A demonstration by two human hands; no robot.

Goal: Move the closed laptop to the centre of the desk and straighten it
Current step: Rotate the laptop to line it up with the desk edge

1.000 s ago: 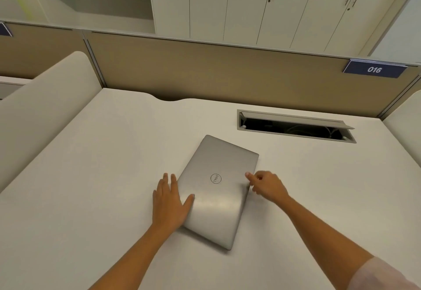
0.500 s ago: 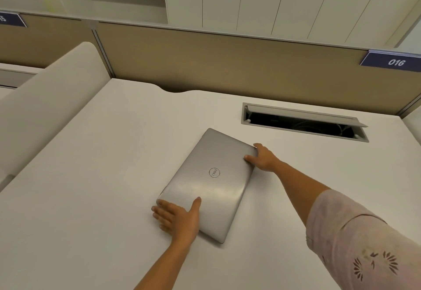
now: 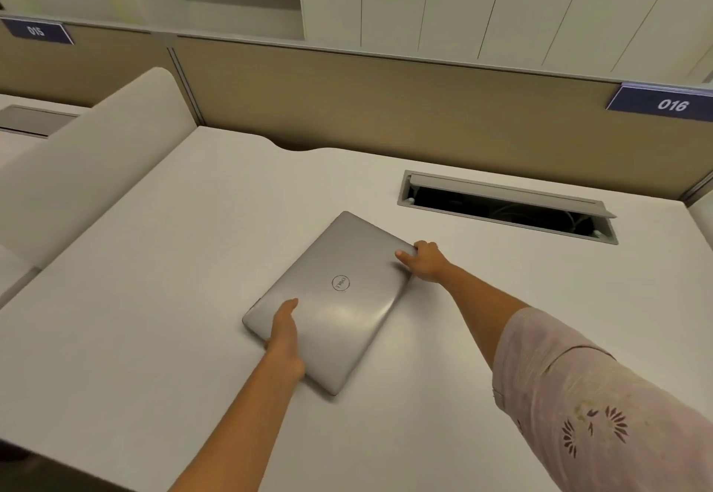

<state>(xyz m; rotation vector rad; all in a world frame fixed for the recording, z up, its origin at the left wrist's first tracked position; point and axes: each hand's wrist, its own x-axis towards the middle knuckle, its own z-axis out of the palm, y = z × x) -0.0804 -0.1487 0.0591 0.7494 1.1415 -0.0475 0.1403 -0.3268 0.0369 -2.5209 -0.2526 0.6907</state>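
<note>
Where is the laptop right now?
In the head view the closed laptop lies skewed on the desk, left of the cable slot, with the left hand and right hand on opposite corners.

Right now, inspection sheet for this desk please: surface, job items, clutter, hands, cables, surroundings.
Surface: white desk, flat, with a notch in its far edge.
Job's things: closed silver Dell laptop, lid down, lying skewed to the desk edges, not yet straightened.
Clutter: nothing seen.
Grippers: left hand grips the laptop's near-left edge, thumb on the lid; right hand grips its far-right corner.
Cables: dark wires faintly visible inside the open cable hatch; none on the desktop.
Surroundings: tan partition behind with blue plates 015 and 016; white cabinets beyond; padded side divider at left.
</note>
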